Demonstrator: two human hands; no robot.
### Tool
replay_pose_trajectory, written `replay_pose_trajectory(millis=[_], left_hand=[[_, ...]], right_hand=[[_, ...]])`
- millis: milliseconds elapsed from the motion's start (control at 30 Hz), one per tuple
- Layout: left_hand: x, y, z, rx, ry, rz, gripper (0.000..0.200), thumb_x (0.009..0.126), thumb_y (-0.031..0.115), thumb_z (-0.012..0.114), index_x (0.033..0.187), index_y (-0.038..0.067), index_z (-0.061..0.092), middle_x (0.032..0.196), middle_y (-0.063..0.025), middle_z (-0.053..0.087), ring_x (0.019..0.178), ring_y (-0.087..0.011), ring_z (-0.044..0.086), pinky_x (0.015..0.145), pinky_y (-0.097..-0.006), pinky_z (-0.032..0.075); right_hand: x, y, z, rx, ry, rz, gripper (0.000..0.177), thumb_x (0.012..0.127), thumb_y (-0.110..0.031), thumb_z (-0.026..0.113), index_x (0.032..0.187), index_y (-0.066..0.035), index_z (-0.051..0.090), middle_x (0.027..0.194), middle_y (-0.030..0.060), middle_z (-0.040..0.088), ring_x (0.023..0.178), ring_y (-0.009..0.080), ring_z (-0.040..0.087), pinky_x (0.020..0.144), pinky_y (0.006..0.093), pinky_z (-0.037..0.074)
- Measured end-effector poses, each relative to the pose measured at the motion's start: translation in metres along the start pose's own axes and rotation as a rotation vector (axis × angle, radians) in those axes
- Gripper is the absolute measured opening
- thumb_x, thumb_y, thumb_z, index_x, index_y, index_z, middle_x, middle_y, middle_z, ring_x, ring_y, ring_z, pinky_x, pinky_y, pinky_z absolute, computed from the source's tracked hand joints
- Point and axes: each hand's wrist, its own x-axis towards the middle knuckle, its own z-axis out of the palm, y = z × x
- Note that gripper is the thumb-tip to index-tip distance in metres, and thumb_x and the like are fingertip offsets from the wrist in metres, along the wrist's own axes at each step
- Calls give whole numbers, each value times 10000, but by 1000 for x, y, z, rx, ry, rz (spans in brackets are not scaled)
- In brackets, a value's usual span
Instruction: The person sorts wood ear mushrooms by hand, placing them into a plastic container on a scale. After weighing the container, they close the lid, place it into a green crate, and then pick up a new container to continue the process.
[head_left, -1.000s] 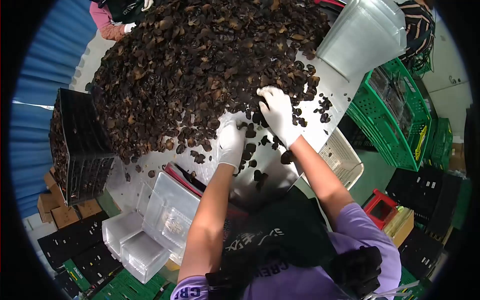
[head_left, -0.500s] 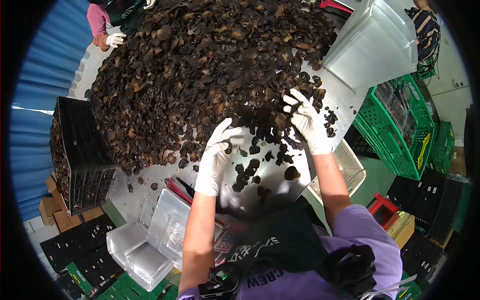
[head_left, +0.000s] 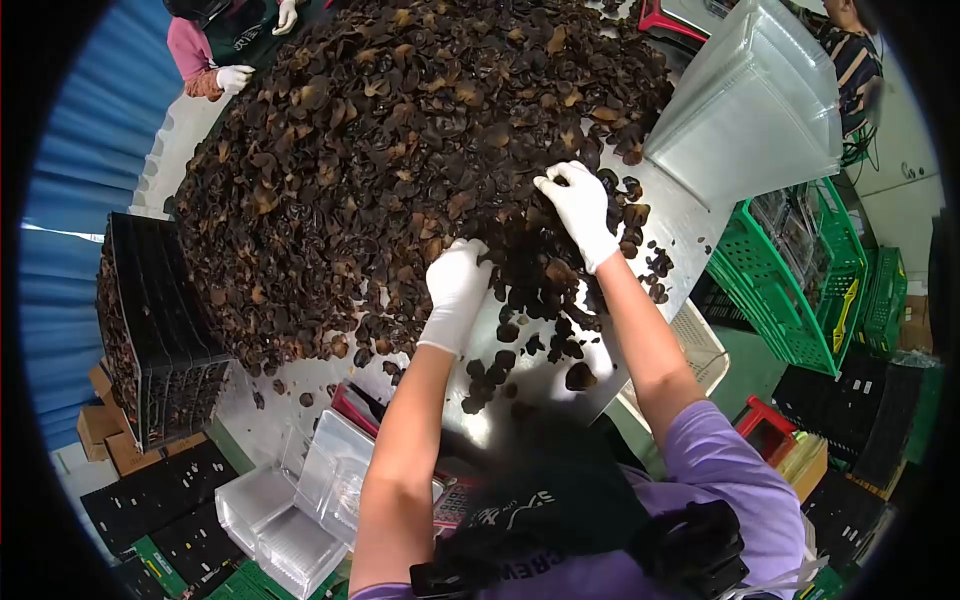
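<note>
A large heap of dark brown wood ear mushrooms [head_left: 390, 150] covers the metal table [head_left: 640, 190]. My left hand [head_left: 458, 282], in a white glove, is at the near edge of the heap with its fingers curled in among the mushrooms. To its right and farther in, my gloved right hand [head_left: 580, 208] has thumb and forefinger bent together over the heap. What either hand grips is hidden or too small to make out. Loose wood ear pieces [head_left: 490, 375] lie scattered on the bare metal just in front of me.
Clear plastic containers [head_left: 750, 110] stand stacked at the back right; more clear boxes [head_left: 290, 530] are at the front left. A black crate [head_left: 165, 300] of mushrooms stands left. Right are a green crate [head_left: 780, 290] and white basket [head_left: 705, 350]. A co-worker's gloved hand [head_left: 235, 78] rests across the heap.
Both my hands have moved farther into the heap, the left up and rightward, the right up and slightly leftward. Their fingers, spread before, are now curled in.
</note>
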Motion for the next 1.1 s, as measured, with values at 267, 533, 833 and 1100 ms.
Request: replay_pose_trajectory(millis=[267, 533, 833, 1100], left_hand=[[-39, -3, -48, -1254, -123, -343, 127, 814, 72, 622, 928, 16, 628, 732, 0, 594, 629, -81, 519, 568, -232, 379], [-111, -7, -88, -1863, -164, -320, 305, 851, 184, 547, 1060, -35, 584, 837, -86, 622, 715, -172, 598, 633, -252, 474], [-254, -29, -130, -2253, 253, -599, 326, 838, 134, 571, 1088, -73, 553, 889, -134, 596, 790, -226, 574, 697, -323, 507], [-399, -77, -154, -1728, 478, -495, 253, 854, 125, 561, 1052, -31, 577, 891, -86, 605, 738, -158, 570, 648, -256, 466]], right_hand=[[-42, -7, -29, 1341, -227, 313, 157, 859, -79, 588, 1003, -17, 598, 909, 36, 642, 757, 100, 604, 639, 199, 463], [-82, -31, -25, 1595, -390, 326, 271, 840, -33, 479, 1095, -5, 568, 1007, 109, 658, 761, 145, 633, 605, 242, 500], [-177, -106, -12, 1432, -729, 245, 327, 864, -32, 451, 1177, 9, 536, 1008, 75, 642, 864, 124, 607, 697, 238, 486], [-241, -165, -11, 1646, -917, 344, 304, 905, -40, 441, 1184, 40, 533, 1021, 125, 633, 834, 184, 635, 677, 242, 506]])
